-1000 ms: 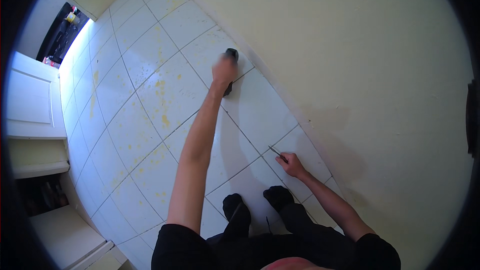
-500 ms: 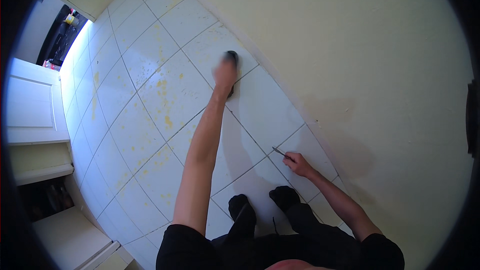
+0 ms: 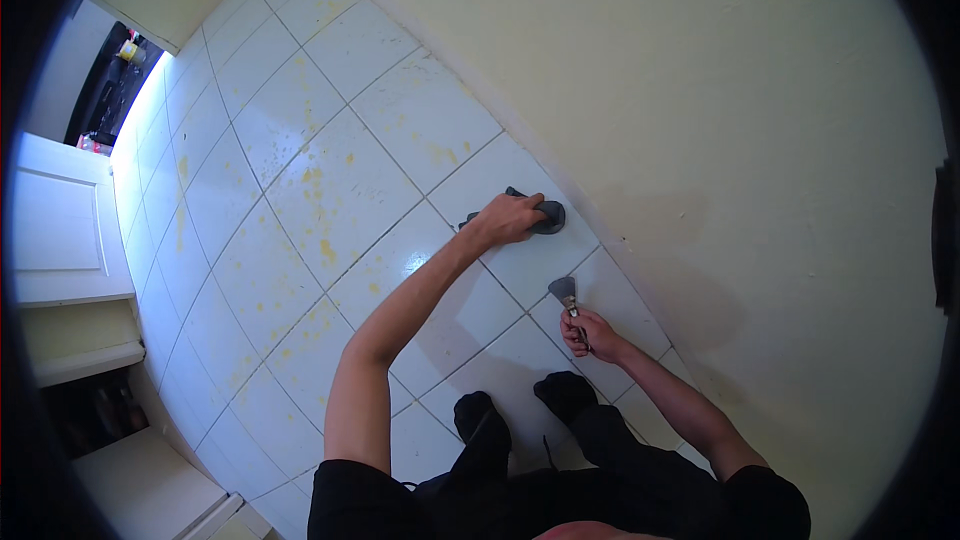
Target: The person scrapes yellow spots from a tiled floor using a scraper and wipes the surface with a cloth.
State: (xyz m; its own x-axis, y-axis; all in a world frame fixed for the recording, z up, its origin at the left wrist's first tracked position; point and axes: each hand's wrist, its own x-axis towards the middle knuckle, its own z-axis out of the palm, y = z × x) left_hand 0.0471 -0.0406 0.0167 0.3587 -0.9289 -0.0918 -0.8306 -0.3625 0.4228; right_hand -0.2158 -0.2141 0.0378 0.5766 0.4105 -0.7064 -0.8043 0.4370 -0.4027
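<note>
Fingers wrapped and pressed down, my left hand [image 3: 508, 218] grips a bunched dark grey cloth [image 3: 549, 219] against the white floor tiles [image 3: 395, 255], close to the wall's foot. Parts of the cloth stick out on both sides of the hand. My right hand [image 3: 592, 336] is closed around the handle of a putty knife [image 3: 564, 290], whose flared grey blade points away from me, just above or at the tiles; I cannot tell whether it touches. Yellow spots [image 3: 313, 185] are spread over the tiles left of my hands.
A cream wall [image 3: 740, 140] rises along the right side. At the left are a white cabinet door [image 3: 60, 215] and an open dark shelf space [image 3: 95, 410]. Beyond the doorway at the upper left lie dark items [image 3: 110, 90]. My feet in black socks [image 3: 565, 398] stand near the hands.
My left hand has come nearer and to the right with the cloth, towards the wall. The right hand has turned the putty knife so its broad blade face shows.
</note>
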